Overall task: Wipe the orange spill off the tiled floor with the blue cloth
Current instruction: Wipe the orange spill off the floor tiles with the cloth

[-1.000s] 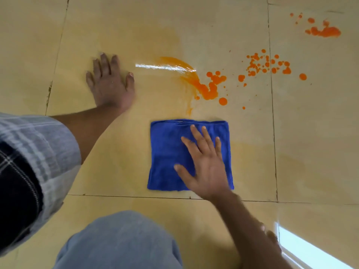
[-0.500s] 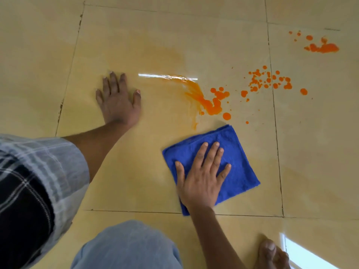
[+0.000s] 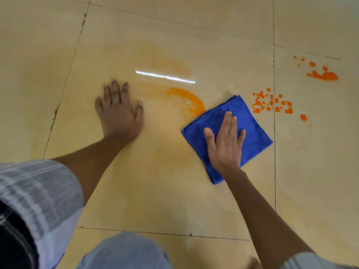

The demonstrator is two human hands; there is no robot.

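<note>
1. The right hand (image 3: 225, 144) was laid flat, fingers spread and grasping nothing, on the folded blue cloth (image 3: 250, 129), evidently to press it down.
2. The left hand (image 3: 118, 113) was splayed open on the tiled floor (image 3: 155, 181), probably as a brace.
3. An orange smear (image 3: 189, 101) was touched by the cloth's far edge; droplets (image 3: 272, 103) and a blot (image 3: 325, 74) were left beyond, near a grout line.

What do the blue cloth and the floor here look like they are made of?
Blue cloth: soft, napped fabric, probably microfibre or terry; matte, fuzzy surface, folded layers showing at its edges. Tiled floor: glossy beige tiles, likely glazed ceramic or porcelain; a sharp white light reflection and dark grout lines suggest this.
</note>
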